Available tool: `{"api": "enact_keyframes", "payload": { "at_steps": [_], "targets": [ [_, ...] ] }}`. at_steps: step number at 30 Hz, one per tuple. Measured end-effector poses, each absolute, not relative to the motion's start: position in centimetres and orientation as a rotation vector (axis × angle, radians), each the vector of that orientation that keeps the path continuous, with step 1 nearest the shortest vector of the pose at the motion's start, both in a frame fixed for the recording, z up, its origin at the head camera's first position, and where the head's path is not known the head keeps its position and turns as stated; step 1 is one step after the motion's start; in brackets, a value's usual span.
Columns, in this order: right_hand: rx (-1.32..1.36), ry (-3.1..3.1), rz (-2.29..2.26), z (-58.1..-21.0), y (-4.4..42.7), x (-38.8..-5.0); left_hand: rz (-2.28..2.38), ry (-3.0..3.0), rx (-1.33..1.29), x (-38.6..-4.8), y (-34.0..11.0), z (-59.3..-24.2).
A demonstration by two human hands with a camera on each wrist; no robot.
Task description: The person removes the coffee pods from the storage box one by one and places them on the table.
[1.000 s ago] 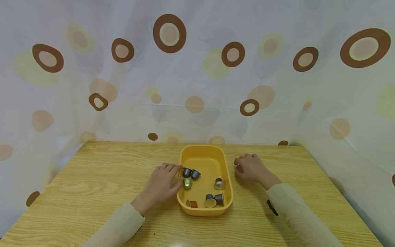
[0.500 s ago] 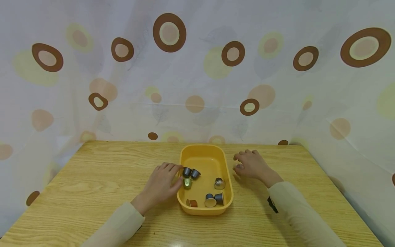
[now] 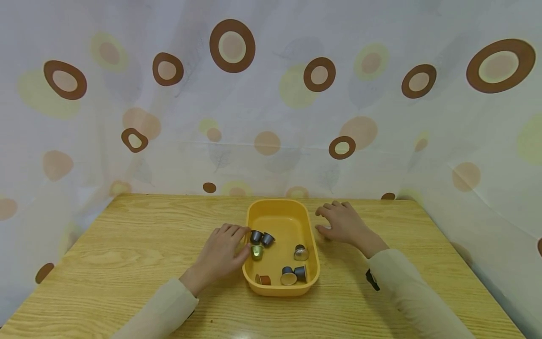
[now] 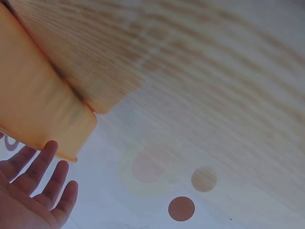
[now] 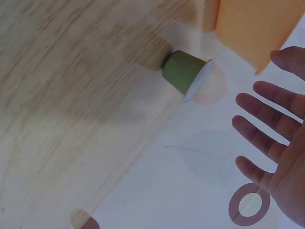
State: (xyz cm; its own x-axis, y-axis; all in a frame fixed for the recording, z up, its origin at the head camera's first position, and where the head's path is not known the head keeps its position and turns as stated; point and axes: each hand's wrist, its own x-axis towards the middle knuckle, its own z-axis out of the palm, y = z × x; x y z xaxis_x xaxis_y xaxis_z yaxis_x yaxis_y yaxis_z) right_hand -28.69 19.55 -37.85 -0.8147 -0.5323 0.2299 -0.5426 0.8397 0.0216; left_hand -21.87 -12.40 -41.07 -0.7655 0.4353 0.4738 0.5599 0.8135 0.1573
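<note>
My left hand (image 3: 222, 252) rests its fingertips on the left rim of a yellow plastic bin (image 3: 279, 221). In the left wrist view those fingers (image 4: 45, 155) are spread, close to the rim. Beyond the bin's right side hovers my right hand (image 3: 345, 223), thumb and fingers parted and nothing held. Below it, on the table, the right wrist view has a green coffee capsule (image 5: 183, 71) with a pale lid, apart from the fingers (image 5: 259, 102). In the head view this hand hides that capsule. Inside the bin lie several coffee capsules: dark (image 3: 267, 239), green (image 3: 257, 252) and brown (image 3: 264, 280) among them.
The bin stands on a wood-grain table (image 3: 148, 240), near its middle. A pale curtain (image 3: 271, 117) with brown rings and spots surrounds the table at the back and both sides. Dark blue capsules (image 3: 300, 273) lie in the bin's near right corner.
My right hand's thumb and fingers have parted from a small round thing they held, and the hand has shifted slightly up and left. The left hand and bin have not moved.
</note>
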Motion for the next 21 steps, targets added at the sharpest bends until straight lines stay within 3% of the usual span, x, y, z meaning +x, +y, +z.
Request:
{"api": "enact_keyframes", "payload": {
  "at_steps": [21],
  "targets": [
    [0.984,-2.615,-0.037,-36.8,16.9,-27.2,-0.401,-2.563,-0.741,-21.9,-12.4,-41.3]
  ]
}}
